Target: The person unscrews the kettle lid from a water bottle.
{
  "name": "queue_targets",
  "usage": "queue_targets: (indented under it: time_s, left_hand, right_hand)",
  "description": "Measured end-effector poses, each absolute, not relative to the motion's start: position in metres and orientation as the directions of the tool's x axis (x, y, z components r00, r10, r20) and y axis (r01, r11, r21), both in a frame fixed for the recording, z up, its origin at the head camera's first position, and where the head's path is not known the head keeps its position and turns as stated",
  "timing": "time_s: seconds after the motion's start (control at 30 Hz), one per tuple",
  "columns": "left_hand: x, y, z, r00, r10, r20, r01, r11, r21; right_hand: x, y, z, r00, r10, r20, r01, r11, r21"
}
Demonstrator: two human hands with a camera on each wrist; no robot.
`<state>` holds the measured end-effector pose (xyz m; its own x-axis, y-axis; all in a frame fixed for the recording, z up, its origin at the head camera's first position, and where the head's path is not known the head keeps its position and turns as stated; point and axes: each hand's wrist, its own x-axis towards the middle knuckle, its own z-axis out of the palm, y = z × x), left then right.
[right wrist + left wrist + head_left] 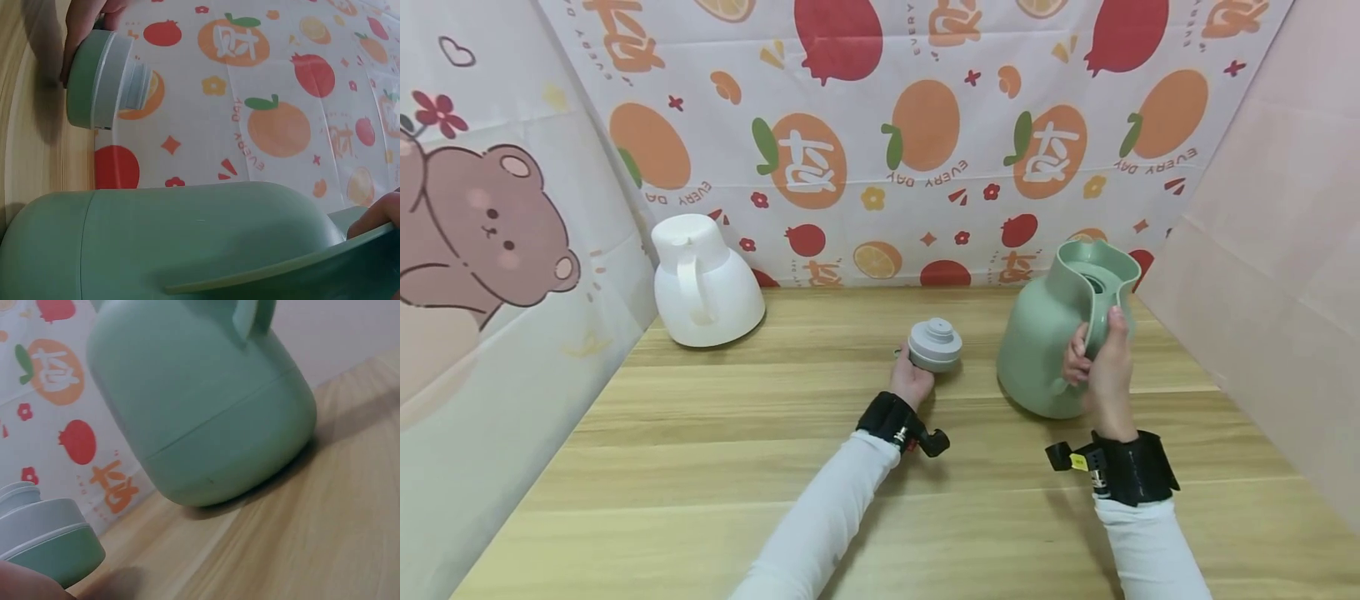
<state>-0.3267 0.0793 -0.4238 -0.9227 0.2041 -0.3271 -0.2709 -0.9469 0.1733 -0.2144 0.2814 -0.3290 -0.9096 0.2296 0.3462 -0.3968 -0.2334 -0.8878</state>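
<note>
A green vacuum jug [1037, 350] stands on the right side of the wooden table, its mouth uncovered. My right hand [1108, 371] grips the jug's handle, fingers curled round it and thumb near the top. Left of the jug, my left hand [912, 383] pinches a round lid [934, 346] by its side. That lid is green on its lower part and grey above, with a stepped grey plug facing up. In the left wrist view, the lid [53, 540] is just above the table, apart from the jug [200, 419]. The right wrist view shows the jug's side [187, 231] lengthwise.
A white jug [707, 292] with a handle stands at the back left of the table [737, 467]. Behind the table hangs a fruit-print cloth [865, 167], and pale cloths close off the left and right sides. Each wrist carries a black strap with a small camera.
</note>
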Motion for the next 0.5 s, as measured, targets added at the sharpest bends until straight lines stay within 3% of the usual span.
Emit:
queue_targets:
  time_s: [0.17,0.4,0.5]
  left_hand:
    - [-0.335,0.101,-0.442,-0.923,0.193,-0.332,-0.264,-0.947,0.184]
    - [-0.437,0.140,-0.572,-0.945,0.191,-0.265,-0.251,-0.944,0.214]
    - [-0.425,0.146,-0.556,-0.944,0.152,-0.293,-0.230,-0.940,0.253]
  right_hand:
    - [-0.214,0.286,-0.330,-0.903,0.254,0.346,-0.400,-0.208,-0.893]
    - [-0.214,0.287,-0.330,-0.899,0.247,0.361,-0.411,-0.195,-0.891]
    - [-0.214,0.286,-0.329,-0.899,0.243,0.363,-0.412,-0.198,-0.889]
